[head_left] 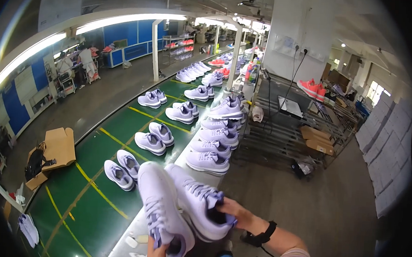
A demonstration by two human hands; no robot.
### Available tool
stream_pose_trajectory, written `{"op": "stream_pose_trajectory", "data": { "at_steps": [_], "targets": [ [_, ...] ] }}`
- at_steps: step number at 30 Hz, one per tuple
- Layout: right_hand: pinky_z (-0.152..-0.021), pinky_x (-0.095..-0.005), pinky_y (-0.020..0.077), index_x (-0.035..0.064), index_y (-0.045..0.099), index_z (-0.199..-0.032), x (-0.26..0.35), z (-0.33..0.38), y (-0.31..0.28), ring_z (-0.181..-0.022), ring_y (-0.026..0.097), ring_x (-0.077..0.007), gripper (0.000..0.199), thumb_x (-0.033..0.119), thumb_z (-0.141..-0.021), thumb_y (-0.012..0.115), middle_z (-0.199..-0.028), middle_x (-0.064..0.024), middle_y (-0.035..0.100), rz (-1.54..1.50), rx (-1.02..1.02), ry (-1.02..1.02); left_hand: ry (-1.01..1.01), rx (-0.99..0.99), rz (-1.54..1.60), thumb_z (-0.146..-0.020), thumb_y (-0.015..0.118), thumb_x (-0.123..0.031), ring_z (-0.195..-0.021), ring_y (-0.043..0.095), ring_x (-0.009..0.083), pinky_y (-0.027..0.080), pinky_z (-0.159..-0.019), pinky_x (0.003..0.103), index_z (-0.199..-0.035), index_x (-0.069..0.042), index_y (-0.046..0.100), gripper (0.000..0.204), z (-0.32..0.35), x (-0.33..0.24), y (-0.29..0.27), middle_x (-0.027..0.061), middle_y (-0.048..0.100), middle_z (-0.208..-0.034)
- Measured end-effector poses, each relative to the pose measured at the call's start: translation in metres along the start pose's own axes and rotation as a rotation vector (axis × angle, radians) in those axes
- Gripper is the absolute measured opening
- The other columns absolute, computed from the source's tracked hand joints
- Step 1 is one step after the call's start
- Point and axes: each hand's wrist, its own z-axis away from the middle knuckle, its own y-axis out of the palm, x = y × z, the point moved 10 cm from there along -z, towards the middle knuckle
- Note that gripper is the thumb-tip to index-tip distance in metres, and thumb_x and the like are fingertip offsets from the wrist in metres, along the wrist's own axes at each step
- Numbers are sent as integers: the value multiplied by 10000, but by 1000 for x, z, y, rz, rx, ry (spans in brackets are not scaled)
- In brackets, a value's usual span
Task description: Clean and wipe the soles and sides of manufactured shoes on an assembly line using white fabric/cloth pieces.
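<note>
Two lavender lace-up sneakers with white soles are held up close in front of me, side by side with toes pointing away. My left hand grips the left sneaker near its ankle opening; most of that hand is cut off or behind the shoe. Around the heel collar of the right sneaker my right hand is closed, its thumb side at the opening. A dark strap circles my right wrist. Just beyond, a row of lavender sneakers lines the pale table edge.
Pairs of lavender sneakers stand on the green belt with yellow lines. A cardboard box sits at its left edge. To the right are a slatted metal rack, coral sneakers and stacked white boxes.
</note>
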Motion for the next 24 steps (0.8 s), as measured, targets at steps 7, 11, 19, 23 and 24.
{"op": "stream_pose_trajectory", "data": {
  "at_steps": [7, 11, 19, 23, 24],
  "targets": [
    [-862, -266, 392, 18, 538, -1112, 56, 3, -165, -951, 532, -129, 324, 171, -826, 543, -1025, -42, 582, -220, -161, 107, -14, 144, 75, -721, 433, 46, -1126, 430, 192, 315, -982, 311, -1359, -35, 263, 666, -64, 35, 174, 84, 432, -1234],
    [-851, -263, 395, 6, 543, -1087, 71, -8, -230, -956, 519, -131, 312, 174, -824, 551, -1019, -50, 582, -154, -196, 133, -59, 108, 60, -741, 434, 37, -1129, 433, 195, 333, -977, 328, -1347, -37, 285, 628, -105, 68, 208, 85, 439, -1229],
    [-832, -244, 420, -17, 492, -1152, 69, -68, -306, -920, 547, -116, 356, 133, -841, 578, -1012, -67, 588, -70, -130, 208, -168, -70, 82, -782, 428, 10, -1109, 459, 201, 356, -964, 333, -1269, 3, 367, 491, -164, 92, 226, 100, 466, -1218],
    [-828, -238, 418, -26, 500, -1150, 81, -104, -339, -924, 539, -111, 346, 126, -848, 574, -1017, -63, 587, -77, -115, 270, -140, -77, 5, -801, 427, -9, -1158, 423, 211, 316, -1000, 331, -1315, -6, 316, 526, -210, 93, 247, 107, 436, -1249],
    [-828, -238, 418, -26, 500, -1150, 81, -116, -350, -924, 539, -111, 346, 126, -848, 574, -1017, -63, 587, -79, -111, 283, -147, -89, 9, -801, 427, -9, -1158, 423, 211, 316, -1000, 331, -1315, -6, 316, 526, -224, 95, 251, 107, 436, -1249]
  ]
}}
